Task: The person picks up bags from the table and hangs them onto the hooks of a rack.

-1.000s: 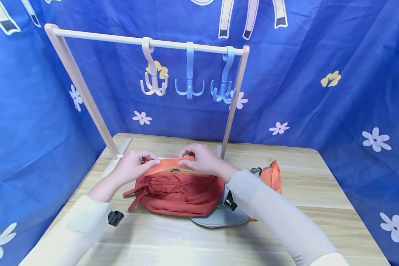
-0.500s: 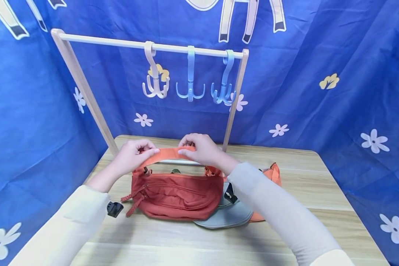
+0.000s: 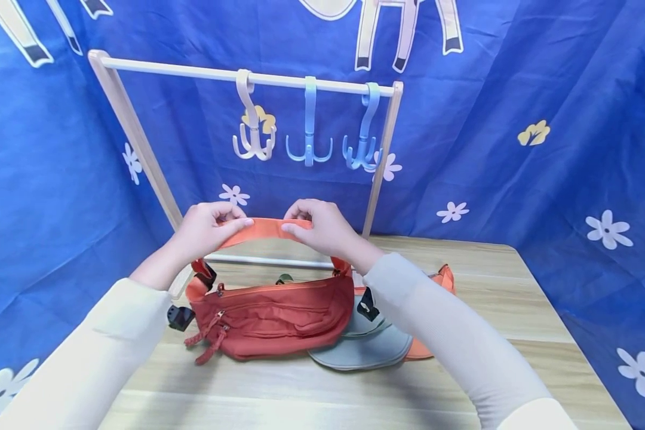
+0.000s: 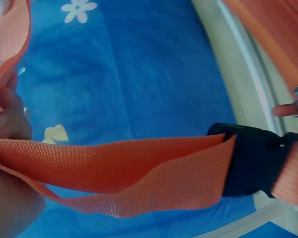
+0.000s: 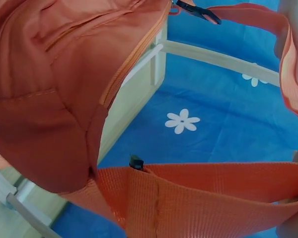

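A red waist pack (image 3: 279, 319) with an orange strap (image 3: 269, 228) shows in the head view. My left hand (image 3: 206, 227) pinches the strap between thumb and fingers on the left. A short way to the right, my right hand (image 3: 326, 232) pinches the same strap. Between them the strap is raised in an arch above the pack. The pack leans upright below it, close over the table, its braided zip pulls hanging at the left. In the left wrist view the strap runs doubled to a fastened black buckle (image 4: 253, 161). The right wrist view shows the strap's stitched end (image 5: 144, 198) beside the pack.
A grey-blue bag (image 3: 362, 352) lies behind and right of the pack, with an orange bag (image 3: 445, 278) beyond it. A rack's rail (image 3: 193, 70) carries a white hook (image 3: 255, 140) and two blue hooks (image 3: 309, 137). Blue patterned cloth surrounds the wooden table (image 3: 494, 298).
Both hands have risen with the strap, drawing it away from the pack. The pack has tilted and shifted slightly left, and more of the grey-blue and orange bags shows.
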The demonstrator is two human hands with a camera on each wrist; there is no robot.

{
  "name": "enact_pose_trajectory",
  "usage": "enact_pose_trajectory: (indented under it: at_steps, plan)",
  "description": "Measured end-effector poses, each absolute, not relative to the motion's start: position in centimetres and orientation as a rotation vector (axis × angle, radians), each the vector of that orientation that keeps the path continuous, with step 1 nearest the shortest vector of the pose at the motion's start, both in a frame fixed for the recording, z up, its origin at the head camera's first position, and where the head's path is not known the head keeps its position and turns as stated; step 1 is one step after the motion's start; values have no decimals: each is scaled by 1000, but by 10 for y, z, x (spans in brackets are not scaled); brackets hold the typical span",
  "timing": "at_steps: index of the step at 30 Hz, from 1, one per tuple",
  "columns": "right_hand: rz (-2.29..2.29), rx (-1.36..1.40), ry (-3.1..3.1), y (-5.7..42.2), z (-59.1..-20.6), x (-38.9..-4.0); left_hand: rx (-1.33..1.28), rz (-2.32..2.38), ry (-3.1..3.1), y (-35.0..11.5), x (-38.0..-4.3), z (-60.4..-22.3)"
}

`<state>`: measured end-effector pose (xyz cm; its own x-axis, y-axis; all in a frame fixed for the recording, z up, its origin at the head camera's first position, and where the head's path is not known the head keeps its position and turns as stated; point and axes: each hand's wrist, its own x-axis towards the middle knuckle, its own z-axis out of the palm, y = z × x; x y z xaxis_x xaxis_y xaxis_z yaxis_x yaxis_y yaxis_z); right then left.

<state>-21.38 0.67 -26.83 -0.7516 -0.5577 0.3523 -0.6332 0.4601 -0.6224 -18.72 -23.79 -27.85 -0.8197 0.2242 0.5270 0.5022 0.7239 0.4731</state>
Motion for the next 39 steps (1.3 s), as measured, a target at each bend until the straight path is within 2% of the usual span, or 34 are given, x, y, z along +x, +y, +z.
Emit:
enact_pose_trajectory:
  at_steps: [24, 39]
  plan:
    - [1367, 862, -2515, -26, -230, -213, -324, -992, -2567, -256, -192, -219]
    - [1466, 756, -2341, -48, -212, -224, -220, -1039, -2465, -258, -209, -188]
